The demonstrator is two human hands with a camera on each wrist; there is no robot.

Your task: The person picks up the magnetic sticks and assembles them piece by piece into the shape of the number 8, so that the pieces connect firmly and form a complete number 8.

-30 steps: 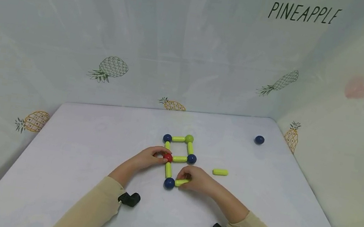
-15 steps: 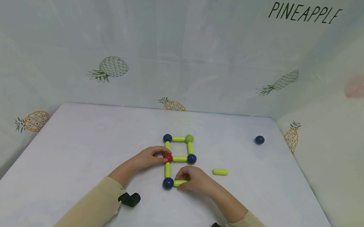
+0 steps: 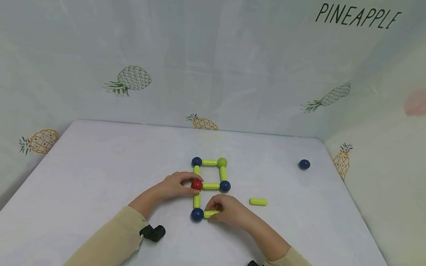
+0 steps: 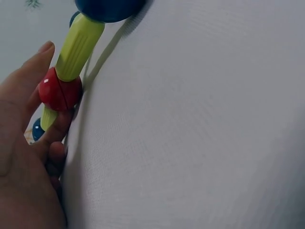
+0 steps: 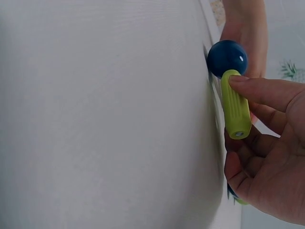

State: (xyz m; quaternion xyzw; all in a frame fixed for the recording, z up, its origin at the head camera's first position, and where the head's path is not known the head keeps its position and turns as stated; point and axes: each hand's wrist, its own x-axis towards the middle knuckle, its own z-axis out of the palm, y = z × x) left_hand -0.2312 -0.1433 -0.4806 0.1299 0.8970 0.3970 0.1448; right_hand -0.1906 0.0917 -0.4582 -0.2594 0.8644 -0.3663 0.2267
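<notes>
Yellow-green rods and balls form a square on the table, with one more rod running from the red ball point(image 3: 197, 185) toward the near blue ball point(image 3: 197, 215). My left hand point(image 3: 178, 186) holds the red ball, fingers and thumb on either side; in the left wrist view the red ball point(image 4: 61, 90) sits between them. My right hand point(image 3: 231, 211) pinches a yellow-green rod point(image 5: 236, 107) whose far end meets the near blue ball. The rod's other end is bare in the right wrist view. The square's other corners are a blue ball point(image 3: 196, 161), a green ball point(image 3: 222, 162) and another blue ball point(image 3: 224, 186).
A loose yellow-green rod point(image 3: 258, 201) lies right of the square. Farther back, a lone blue ball point(image 3: 304, 164) rests near the table's right edge. A pineapple-print cloth point(image 3: 175, 55) hangs behind the white table point(image 3: 121, 147).
My right hand has shifted slightly left with its rod, and the near blue ball has moved left too. My left thumb has slid a little toward me, over the rod below the red ball.
</notes>
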